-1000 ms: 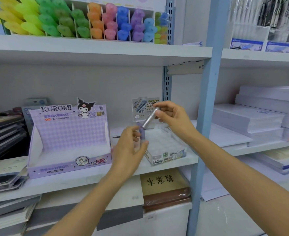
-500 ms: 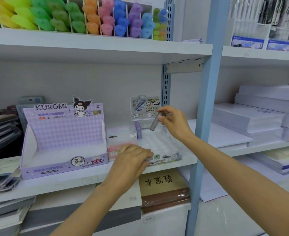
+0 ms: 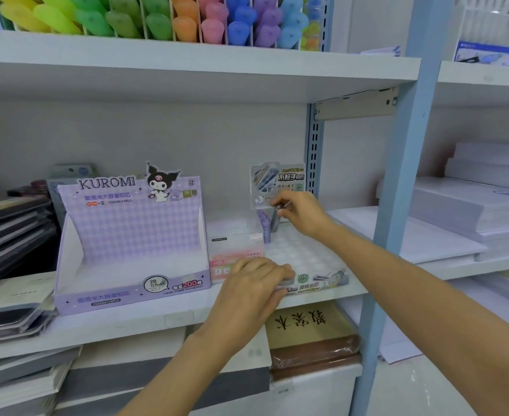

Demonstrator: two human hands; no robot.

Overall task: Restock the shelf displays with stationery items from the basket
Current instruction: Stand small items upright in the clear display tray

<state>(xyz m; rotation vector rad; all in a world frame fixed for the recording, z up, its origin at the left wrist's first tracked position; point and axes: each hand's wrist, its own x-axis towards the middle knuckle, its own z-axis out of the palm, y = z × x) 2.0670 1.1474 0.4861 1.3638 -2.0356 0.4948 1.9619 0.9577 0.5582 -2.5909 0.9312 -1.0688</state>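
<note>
A clear display tray [image 3: 307,259] with rows of round slots sits on the middle shelf [image 3: 127,322]. A purple lead tube [image 3: 265,228] stands in a back-left slot. My right hand [image 3: 299,213] pinches the top of a grey lead tube [image 3: 274,220], which stands upright in the slot beside the purple one. My left hand [image 3: 253,291] rests on the tray's front left corner, fingers curled over its edge. The tray's printed backing card [image 3: 277,183] rises behind. No basket is in view.
A purple KUROMI display box [image 3: 130,235] stands open to the left, with a small pink-and-white box [image 3: 235,250] between it and the tray. Notebooks [image 3: 7,232] pile at far left, paper reams [image 3: 472,205] at right. A blue upright post [image 3: 397,205] divides the shelves. Coloured highlighters [image 3: 157,19] fill the shelf above.
My right hand has lowered the grey tube from a tilt above the tray to upright in a back slot. My left hand dropped from mid-air onto the tray's front corner.
</note>
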